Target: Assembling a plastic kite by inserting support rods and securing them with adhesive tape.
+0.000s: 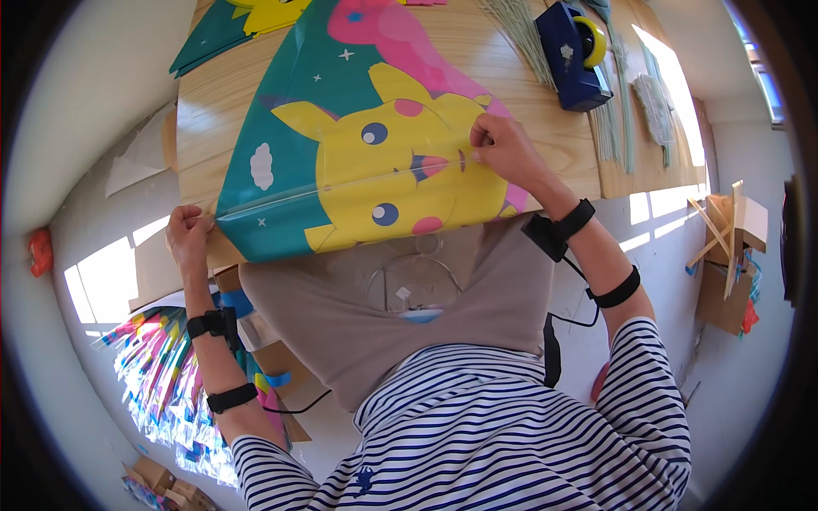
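A kite-like printed sheet [273, 128], teal with a big yellow cartoon animal face and pink parts, lies over the near edge of the wooden table. Across it runs a thin, shiny clear strip [281, 199], from the sheet's left corner toward the face's mouth. At that left corner my left hand [189, 234] is closed, its fingertips pinching the strip's end. My right hand [509, 155] pinches near the other end, above the yellow face. The exact grip between the right fingertips is partly hidden.
A dark blue tape dispenser [569, 64] with a yellow roll stands at the back right, beside bundles of thin pale rods [521, 38]. More printed sheets [217, 34] are stacked at the far left. Colourful plastic-wrapped pieces [166, 383] hang at my lower left. Cardboard boxes [724, 294] sit on the right.
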A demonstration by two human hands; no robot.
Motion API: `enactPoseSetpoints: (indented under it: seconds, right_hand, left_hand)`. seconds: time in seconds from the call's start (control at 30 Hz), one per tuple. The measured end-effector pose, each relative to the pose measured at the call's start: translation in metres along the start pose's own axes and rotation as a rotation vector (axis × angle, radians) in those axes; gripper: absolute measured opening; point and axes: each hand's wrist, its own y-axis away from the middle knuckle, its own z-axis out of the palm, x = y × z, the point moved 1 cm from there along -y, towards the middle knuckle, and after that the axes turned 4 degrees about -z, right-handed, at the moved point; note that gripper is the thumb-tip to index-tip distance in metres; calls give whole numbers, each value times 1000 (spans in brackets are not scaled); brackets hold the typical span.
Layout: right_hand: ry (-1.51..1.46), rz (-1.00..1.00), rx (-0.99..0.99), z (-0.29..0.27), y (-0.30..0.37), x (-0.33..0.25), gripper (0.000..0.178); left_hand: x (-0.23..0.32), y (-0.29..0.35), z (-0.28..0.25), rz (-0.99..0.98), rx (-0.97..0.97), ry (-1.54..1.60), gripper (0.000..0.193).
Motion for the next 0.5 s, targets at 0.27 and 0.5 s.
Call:
enactPoseSetpoints:
  seconds: [0.27,0.5]
  right_hand:
    - [-32,-27,-36,-3,1,-7,11]
    - [-17,-14,-76,-8,4,-10,8]
  left_hand:
    - [-9,-6,-1,9,-9,-40,22]
    - [-14,-9,-2,30,-18,-35,22]
